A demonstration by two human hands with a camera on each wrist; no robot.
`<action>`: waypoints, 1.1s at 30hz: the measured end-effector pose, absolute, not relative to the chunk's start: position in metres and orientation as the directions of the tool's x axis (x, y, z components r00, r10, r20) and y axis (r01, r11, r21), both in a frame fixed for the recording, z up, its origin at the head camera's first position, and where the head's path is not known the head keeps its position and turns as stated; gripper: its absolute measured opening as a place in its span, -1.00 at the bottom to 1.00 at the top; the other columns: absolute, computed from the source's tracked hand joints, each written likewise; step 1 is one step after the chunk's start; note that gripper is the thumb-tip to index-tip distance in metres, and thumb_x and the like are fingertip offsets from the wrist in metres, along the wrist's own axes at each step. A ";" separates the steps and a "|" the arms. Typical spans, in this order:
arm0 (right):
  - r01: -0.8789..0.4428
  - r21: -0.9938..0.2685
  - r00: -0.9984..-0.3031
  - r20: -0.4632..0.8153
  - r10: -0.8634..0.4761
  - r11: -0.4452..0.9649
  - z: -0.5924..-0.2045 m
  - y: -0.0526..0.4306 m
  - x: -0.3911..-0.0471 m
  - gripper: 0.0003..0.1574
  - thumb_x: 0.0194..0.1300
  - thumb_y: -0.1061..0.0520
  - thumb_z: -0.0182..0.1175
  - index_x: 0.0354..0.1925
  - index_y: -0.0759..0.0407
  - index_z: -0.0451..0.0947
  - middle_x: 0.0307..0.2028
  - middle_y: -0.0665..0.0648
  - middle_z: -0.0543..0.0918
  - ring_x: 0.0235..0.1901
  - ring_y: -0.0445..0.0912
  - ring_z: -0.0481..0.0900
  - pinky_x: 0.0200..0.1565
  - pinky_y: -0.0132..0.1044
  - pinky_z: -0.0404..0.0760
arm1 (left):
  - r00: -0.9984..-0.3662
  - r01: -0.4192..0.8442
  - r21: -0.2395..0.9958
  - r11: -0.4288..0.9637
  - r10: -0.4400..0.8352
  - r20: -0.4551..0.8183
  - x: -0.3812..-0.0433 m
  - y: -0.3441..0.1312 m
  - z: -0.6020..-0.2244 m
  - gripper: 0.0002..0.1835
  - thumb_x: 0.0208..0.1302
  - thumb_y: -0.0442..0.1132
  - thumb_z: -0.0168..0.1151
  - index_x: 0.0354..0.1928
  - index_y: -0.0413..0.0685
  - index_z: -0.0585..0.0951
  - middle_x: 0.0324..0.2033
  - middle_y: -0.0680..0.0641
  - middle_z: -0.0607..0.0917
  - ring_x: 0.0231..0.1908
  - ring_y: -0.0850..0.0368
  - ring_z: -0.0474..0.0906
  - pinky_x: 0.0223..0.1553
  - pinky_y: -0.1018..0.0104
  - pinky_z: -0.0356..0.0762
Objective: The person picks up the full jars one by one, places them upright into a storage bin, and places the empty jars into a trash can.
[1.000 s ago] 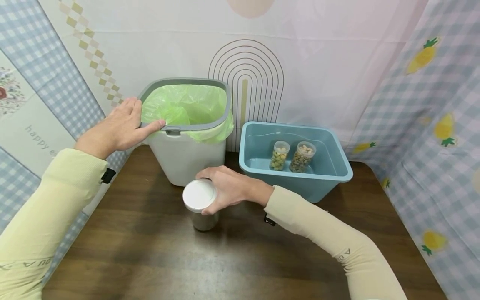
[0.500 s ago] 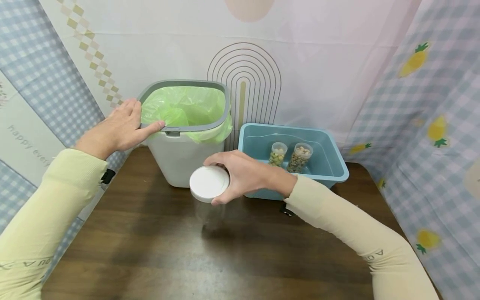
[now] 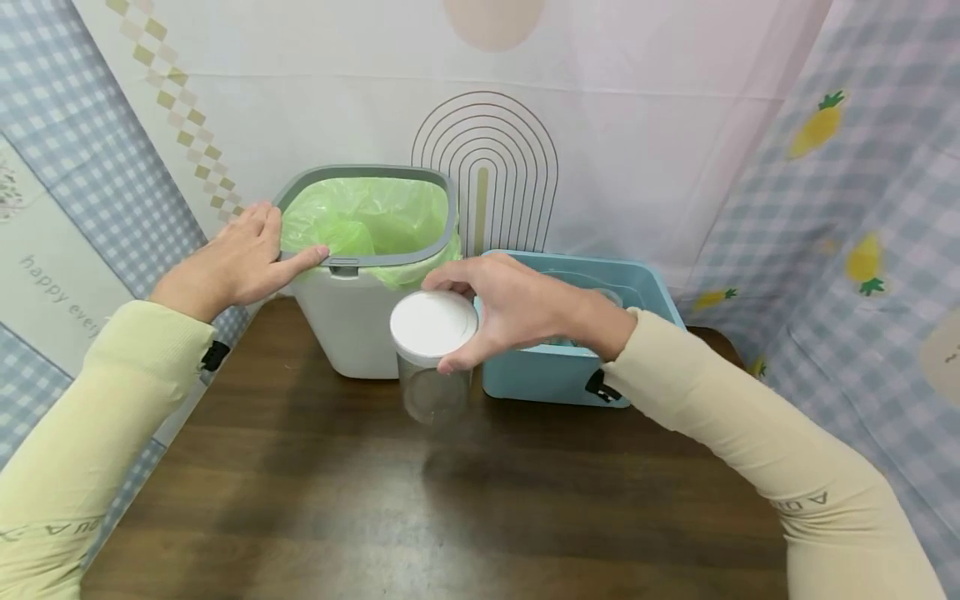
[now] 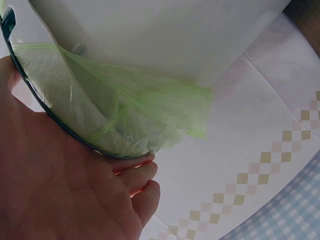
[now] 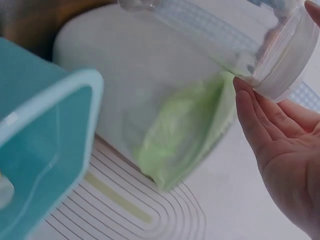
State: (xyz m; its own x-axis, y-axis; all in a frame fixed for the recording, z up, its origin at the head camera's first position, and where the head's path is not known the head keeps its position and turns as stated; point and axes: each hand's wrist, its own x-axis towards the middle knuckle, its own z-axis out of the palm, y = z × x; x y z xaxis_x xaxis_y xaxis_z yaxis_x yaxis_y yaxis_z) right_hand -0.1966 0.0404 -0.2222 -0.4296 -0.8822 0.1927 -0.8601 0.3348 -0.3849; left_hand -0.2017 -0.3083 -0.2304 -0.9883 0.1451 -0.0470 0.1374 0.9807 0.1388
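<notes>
My right hand (image 3: pixel 517 304) grips a clear jar (image 3: pixel 435 392) by the edge of its white lid (image 3: pixel 433 323), thumb on the near side and fingers on the far side. The jar is see-through and hangs above the table, in front of the waste bin. In the right wrist view the lid (image 5: pixel 290 57) is at the fingertips. My left hand (image 3: pixel 232 262) rests on the grey rim (image 3: pixel 390 258) of the white waste bin (image 3: pixel 341 325), its thumb lying along the front edge. A green bag (image 3: pixel 405 218) lines this bin.
A blue tub (image 3: pixel 558 379) stands right of the bin, partly behind my right hand and forearm. The small containers inside it are mostly hidden. Beneath is a dark wooden table (image 3: pixel 360 508), with patterned cloth (image 3: pixel 637 167) at the back and sides.
My right hand has lifted the jar off the table and carried it right and toward the blue tub. My left hand stays on the bin's rim.
</notes>
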 end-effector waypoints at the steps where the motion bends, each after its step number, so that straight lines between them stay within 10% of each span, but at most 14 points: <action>1: -0.856 -0.387 -0.436 0.188 -0.880 0.341 -0.217 0.041 -0.197 -0.06 -0.21 -0.36 0.49 0.10 -0.01 0.50 -0.14 -0.16 0.65 -0.18 -0.34 0.60 -0.15 -0.44 0.62 | -0.988 0.136 0.140 0.981 0.144 -0.048 -0.202 -0.308 -0.230 0.16 0.32 0.49 -0.44 0.44 -0.50 -0.34 0.45 -0.52 -0.31 0.47 -0.42 -0.40 0.42 -0.36 -0.34; 33: -0.807 -0.293 -0.587 0.300 -0.752 0.513 -0.074 0.007 -0.225 -0.13 -0.14 -0.40 0.39 0.05 0.07 0.59 -0.04 0.01 0.67 -0.12 -0.20 0.56 -0.04 -0.37 0.52 | -0.990 0.136 0.125 0.983 0.138 -0.012 -0.199 -0.309 -0.229 0.17 0.32 0.48 -0.42 0.44 -0.55 -0.27 0.44 -0.55 -0.22 0.47 -0.44 -0.30 0.42 -0.35 -0.26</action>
